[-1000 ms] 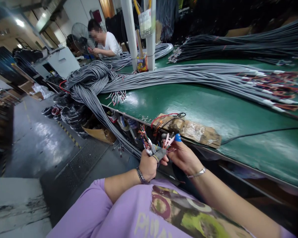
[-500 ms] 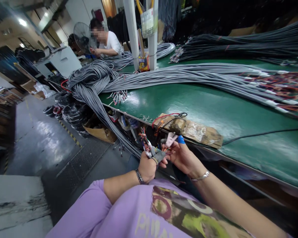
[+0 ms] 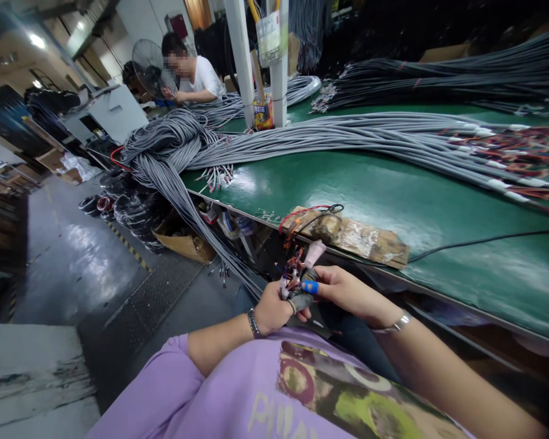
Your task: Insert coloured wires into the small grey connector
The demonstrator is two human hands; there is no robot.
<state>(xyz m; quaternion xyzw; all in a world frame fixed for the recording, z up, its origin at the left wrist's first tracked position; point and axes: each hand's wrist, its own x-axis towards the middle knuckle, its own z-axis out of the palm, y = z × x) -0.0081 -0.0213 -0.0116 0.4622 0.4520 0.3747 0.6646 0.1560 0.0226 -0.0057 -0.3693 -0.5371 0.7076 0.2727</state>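
In front of my waist, my left hand (image 3: 274, 310) is closed around the stripped end of a grey cable bundle (image 3: 219, 244). Its thumb wears a grey cover and presses against the cables. Thin coloured wires (image 3: 295, 263) fan out above that fist. My right hand (image 3: 348, 294) meets the wires from the right, its fingers pinched together at them. Blue tape wraps one of its fingertips, and a pale pink cover stands up beside the wires. Exactly which wires lie between those fingertips is hidden.
A tape-wrapped wooden block (image 3: 361, 241) lies at the edge of the green table (image 3: 274, 183). Long grey cables (image 3: 348, 134) run across it, with darker bundles (image 3: 393, 85) behind. A co-worker (image 3: 201, 79) sits beyond, near a fan (image 3: 149, 64). An open carton (image 3: 183, 238) is below.
My right hand has turned and closed in on the wires, its blue-taped fingertip moving down and left against the bundle. My left hand keeps its grip, and the wire ends have shifted right.
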